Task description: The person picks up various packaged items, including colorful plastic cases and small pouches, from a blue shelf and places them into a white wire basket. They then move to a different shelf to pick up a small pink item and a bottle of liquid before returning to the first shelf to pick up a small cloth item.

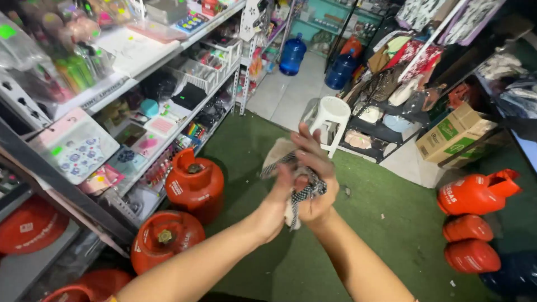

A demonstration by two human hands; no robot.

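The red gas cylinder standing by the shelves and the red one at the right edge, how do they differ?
The red gas cylinder by the shelves stands upright, its valve on top; the red one at the right edge lies tipped on its side, collar pointing right. The upright cylinder sits close beside the person's left hand; the tipped one lies well off from the right hand. Both hands clutch a checked cloth. The two cylinders share colour and rest on green turf.

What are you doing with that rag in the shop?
A person stands on green carpet in a small shop and presses a checked cloth between both hands. The left hand and the right hand are closed around it. Red gas cylinders stand beside the shelves, and a white stool stands farther back.
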